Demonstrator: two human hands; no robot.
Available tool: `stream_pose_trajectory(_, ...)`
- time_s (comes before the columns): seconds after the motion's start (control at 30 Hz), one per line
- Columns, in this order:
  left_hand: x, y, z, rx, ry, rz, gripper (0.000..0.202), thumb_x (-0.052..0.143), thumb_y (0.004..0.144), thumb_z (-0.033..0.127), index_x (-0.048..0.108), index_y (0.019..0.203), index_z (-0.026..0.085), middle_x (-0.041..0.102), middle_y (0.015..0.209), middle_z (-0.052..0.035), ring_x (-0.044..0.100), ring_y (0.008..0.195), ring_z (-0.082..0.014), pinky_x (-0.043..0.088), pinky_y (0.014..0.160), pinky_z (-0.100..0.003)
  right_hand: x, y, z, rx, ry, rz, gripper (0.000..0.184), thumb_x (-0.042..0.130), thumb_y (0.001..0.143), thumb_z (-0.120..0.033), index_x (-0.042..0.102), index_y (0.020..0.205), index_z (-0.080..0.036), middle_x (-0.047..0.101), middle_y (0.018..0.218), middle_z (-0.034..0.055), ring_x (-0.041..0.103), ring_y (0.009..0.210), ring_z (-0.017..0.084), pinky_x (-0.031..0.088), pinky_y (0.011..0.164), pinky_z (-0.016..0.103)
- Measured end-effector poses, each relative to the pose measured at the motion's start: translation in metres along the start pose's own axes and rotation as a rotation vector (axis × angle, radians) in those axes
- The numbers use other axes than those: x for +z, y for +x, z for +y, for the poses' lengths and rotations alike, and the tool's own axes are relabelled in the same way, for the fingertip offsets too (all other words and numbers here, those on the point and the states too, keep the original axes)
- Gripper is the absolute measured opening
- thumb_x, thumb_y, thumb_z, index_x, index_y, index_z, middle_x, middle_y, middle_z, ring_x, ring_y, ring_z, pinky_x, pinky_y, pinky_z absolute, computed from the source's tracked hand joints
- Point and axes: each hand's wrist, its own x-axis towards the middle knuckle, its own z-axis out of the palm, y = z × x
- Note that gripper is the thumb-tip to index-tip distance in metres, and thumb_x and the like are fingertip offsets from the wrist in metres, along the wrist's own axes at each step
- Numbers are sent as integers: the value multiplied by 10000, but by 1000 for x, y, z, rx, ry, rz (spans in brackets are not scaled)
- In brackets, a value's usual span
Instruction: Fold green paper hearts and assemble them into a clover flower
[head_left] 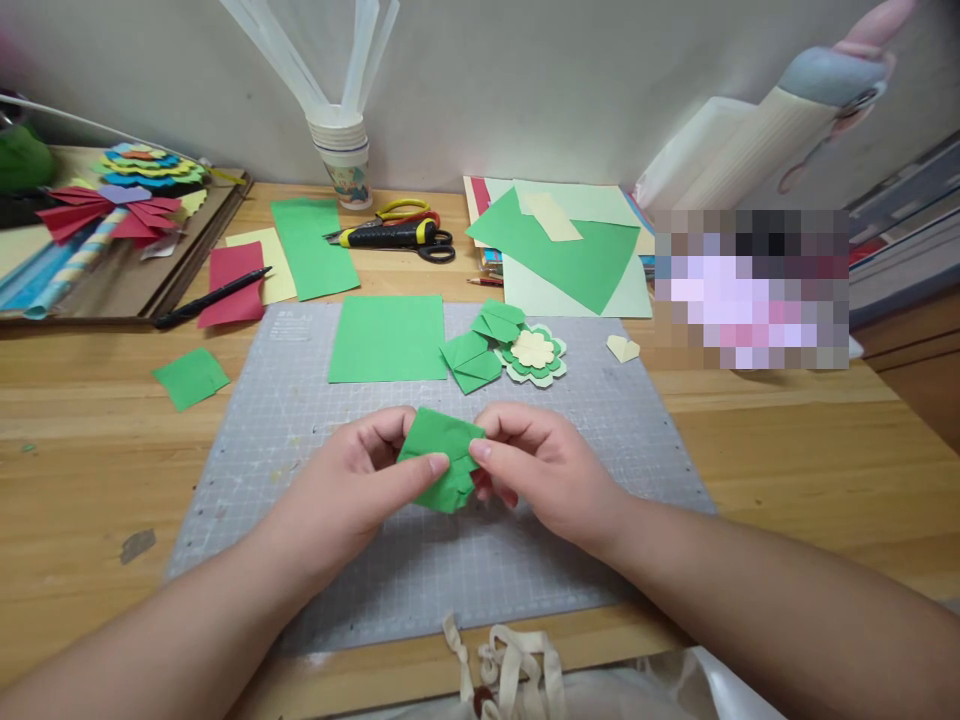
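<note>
A small folded piece of green paper [442, 440] is held up over the grey cutting mat [330, 560]. My left hand [367, 465] pinches its left side, thumb on the face and fingers behind. On the right edge, my right hand [536, 460] grips it between thumb and fingers. The lower right of the paper looks creased and uneven. Just beyond my hands lie a flat green paper sheet [387, 340], two folded green pieces [472, 362] and a layered paper flower [533, 352] in green and cream.
Behind the mat are a green rectangle [315, 250], a utility knife [382, 235], scissors [437, 247] and stacked paper cups [346, 170] with straws. A black pen [214, 297] lies at left, a cream paper heart [622, 348] at right. Paper sheets [562, 250] sit by the wall.
</note>
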Motion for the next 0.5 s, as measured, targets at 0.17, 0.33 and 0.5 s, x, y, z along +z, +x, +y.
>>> stream_pose_trajectory(0.17, 3, 0, 1, 16, 139, 3, 222, 709, 759, 274, 547, 653, 166, 535, 613, 59, 464, 590, -74, 363, 562, -174, 0, 2, 0, -34, -32, 44, 225, 576, 821, -265, 470, 632, -204, 434, 550, -77, 393, 469, 64, 317, 457, 219)
stream_pose_trajectory(0.33, 3, -2, 1, -16, 240, -17, 237, 677, 768, 319, 516, 671, 173, 469, 605, 63, 406, 570, -79, 329, 519, -183, 0, 0, 0, -37, -73, 20, 254, 568, 833, -263, 457, 614, -199, 413, 564, -72, 374, 493, 67, 307, 473, 224)
stream_pose_trajectory(0.5, 4, -4, 2, 82, 338, 28, 169, 613, 808, 346, 586, 782, 180, 530, 685, 34, 460, 630, -105, 374, 550, -204, 2, -6, 0, -29, -172, -43, 207, 552, 826, -221, 477, 635, -189, 415, 590, -60, 370, 557, 81, 321, 516, 226)
